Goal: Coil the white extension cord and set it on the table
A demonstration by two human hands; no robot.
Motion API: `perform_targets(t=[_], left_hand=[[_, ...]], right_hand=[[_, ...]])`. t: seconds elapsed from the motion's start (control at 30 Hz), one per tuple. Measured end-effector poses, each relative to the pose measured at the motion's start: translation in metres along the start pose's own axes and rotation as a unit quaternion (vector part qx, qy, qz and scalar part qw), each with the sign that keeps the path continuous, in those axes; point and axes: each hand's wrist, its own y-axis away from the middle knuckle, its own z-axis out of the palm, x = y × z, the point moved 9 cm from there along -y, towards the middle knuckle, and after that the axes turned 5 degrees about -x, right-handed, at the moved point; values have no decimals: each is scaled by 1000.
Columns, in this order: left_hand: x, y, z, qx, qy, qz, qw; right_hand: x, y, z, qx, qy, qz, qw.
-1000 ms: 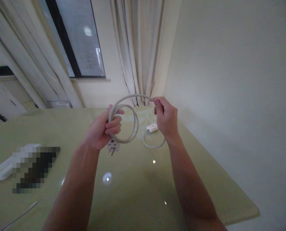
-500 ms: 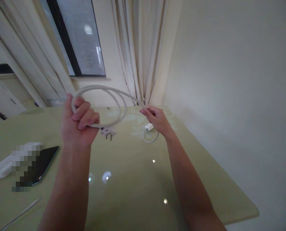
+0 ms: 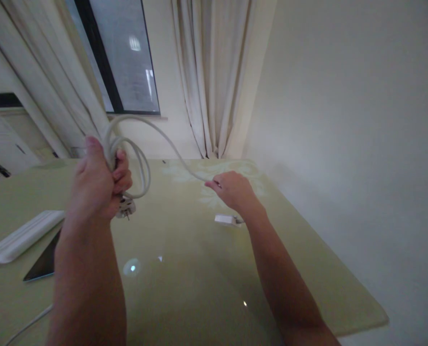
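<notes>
Loops of a white power cord (image 3: 145, 166) are gathered in my left hand (image 3: 100, 180), whose fingers wrap round them. A plug (image 3: 126, 207) with metal prongs hangs just below that hand. From the coil a single length arcs across to my right hand (image 3: 233, 192), which pinches it between thumb and fingers. Under the right hand is a white rectangular connector (image 3: 226, 220) on a short stretch of cord; whether it touches the table I cannot tell.
A pale green table (image 3: 185, 298) spreads beneath both hands, with a wall (image 3: 344, 144) along its right side. On the left lie a white power strip (image 3: 26, 235), a dark phone or tablet (image 3: 44, 259) partly behind my left forearm, and a thin white cable (image 3: 28, 324).
My left hand has moved left and turned, with its coil drawn smaller. My right hand is slightly lower, and the cord between the hands is longer. The white connector has dropped lower.
</notes>
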Motion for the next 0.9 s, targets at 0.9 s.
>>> perform_targets(t=[0.9], left_hand=[[-41,27,75,-216,-17,-157,964]], right_hand=[[-1,23,-52,234,-198,-40,951]])
